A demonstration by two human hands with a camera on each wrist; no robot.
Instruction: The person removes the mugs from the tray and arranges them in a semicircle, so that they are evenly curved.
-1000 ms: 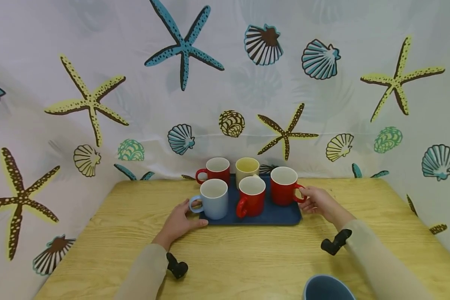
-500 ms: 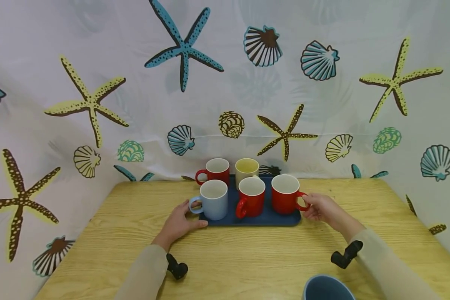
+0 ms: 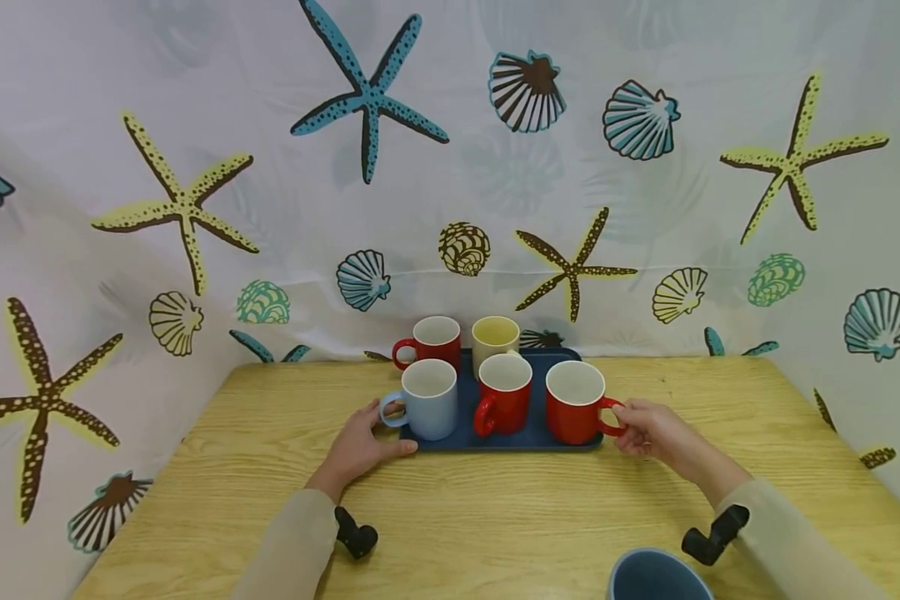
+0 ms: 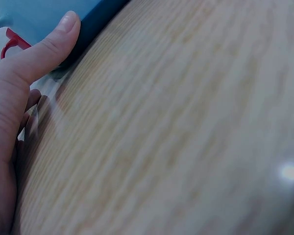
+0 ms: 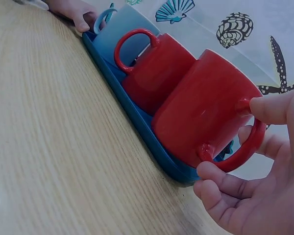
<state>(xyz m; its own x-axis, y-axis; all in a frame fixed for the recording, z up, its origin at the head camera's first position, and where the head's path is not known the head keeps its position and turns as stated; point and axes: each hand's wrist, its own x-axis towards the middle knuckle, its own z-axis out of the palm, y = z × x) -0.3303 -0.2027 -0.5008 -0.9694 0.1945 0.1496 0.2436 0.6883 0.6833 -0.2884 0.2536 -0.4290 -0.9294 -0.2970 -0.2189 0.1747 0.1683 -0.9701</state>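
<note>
My right hand (image 3: 660, 437) pinches the handle of a red mug (image 3: 573, 417) at the right front of a dark blue tray (image 3: 558, 357). In the right wrist view the thumb presses the top of that handle and fingers curl below it; the mug (image 5: 201, 107) stands close over the tray's front corner. My left hand (image 3: 356, 450) grips the tray's left front corner, thumb at the front edge, other fingers mostly hidden beyond it. Beside that hand stands a light blue mug (image 3: 431, 412), handle towards it. Another red mug (image 3: 510, 404) stands mid-front on the tray.
At the tray's back left are a third red mug (image 3: 448, 352) and a cream mug with a yellow inside (image 3: 483, 354). A blue-grey cup (image 3: 656, 575) sits at the near table edge, partly cut off. Behind the wooden table (image 3: 495, 508) hangs a shell-print curtain (image 3: 420, 200).
My right hand has drawn the red mug towards me and slightly right, from mid-right of the tray to its front right. The left hand has stayed at the tray corner.
</note>
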